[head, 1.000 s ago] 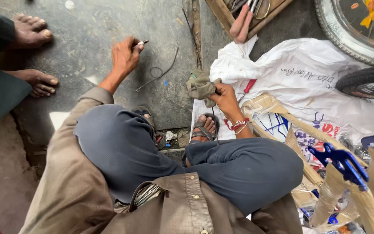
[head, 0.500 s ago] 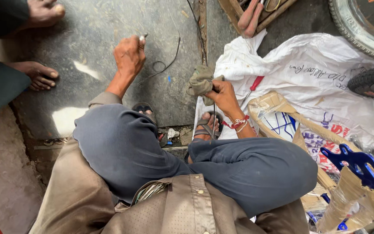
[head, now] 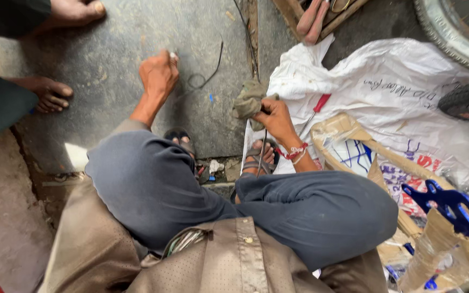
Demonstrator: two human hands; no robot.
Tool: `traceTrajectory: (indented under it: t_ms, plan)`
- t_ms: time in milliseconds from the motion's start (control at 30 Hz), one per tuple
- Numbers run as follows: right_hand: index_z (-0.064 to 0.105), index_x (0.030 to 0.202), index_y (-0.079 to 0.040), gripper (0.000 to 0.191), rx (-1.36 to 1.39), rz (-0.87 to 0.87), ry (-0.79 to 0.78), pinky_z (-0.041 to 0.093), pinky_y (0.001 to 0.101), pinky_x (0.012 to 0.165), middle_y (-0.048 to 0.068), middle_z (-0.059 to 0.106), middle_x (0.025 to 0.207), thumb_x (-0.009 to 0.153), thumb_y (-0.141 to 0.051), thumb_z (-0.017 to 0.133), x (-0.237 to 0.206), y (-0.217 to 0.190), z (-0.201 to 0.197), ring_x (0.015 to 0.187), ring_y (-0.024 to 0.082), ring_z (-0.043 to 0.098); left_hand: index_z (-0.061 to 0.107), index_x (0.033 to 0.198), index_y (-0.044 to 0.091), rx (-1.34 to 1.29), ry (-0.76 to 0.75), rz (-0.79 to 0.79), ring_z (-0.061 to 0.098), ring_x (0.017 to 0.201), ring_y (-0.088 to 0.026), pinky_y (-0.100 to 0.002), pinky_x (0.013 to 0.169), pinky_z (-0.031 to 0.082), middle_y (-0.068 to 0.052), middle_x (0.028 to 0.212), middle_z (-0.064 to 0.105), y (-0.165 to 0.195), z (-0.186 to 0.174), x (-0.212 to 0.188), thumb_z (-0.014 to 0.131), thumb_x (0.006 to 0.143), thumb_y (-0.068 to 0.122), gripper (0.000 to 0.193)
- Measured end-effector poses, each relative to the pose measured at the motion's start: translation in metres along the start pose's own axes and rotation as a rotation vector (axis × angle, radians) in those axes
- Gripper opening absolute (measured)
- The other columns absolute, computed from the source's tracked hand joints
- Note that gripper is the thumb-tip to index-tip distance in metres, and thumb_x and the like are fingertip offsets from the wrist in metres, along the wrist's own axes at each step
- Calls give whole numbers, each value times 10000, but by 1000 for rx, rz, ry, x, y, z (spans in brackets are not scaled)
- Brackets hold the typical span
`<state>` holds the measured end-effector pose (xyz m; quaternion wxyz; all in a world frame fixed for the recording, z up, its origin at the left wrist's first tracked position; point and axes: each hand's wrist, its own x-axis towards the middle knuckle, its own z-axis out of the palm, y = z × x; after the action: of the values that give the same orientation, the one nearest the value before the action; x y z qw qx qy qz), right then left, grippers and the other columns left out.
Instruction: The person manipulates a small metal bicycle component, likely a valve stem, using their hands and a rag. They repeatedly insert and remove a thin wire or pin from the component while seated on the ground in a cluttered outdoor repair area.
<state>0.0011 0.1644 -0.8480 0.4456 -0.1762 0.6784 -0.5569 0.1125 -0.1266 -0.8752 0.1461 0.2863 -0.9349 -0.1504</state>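
Fingers of right hand [head: 275,116] around rag [head: 248,100] at sack's [head: 386,87] edge — left hand [head: 158,73] pinching small white bit on floor [head: 109,81].

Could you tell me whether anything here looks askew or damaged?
Nothing looks broken. A red-handled screwdriver lies loose on the crumpled white sack, beside the right hand gripping a rag.

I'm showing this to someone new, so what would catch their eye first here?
Probably the two hands out over the grey floor: the left hand pinching a small pale thing, the right hand gripping an olive rag around a thin cable. Then the white sack spread at the right, and a blue metal bracket at lower right.
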Motion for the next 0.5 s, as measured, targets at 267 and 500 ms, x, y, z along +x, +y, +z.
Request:
traceTrajectory:
  t_ms: [267,500]
  plan:
    - [706,919,9,69,-226,-26,-25,440,245,598,-80,609,721,885,-48,724,-2,-18,6,687,20,513,640,895,94,122,-44,31,596,545,-383,-511,498,437,-146,629,617,6,-12,-15,704,986,255,196]
    - [679,867,43,217,-417,-31,-10,424,280,583,7,521,683,967,-112,794,3,-32,14,683,64,474,633,903,83,65,-70,-50,636,573,-405,-524,495,449,-185,653,647,9,-19,-18,688,979,254,194]
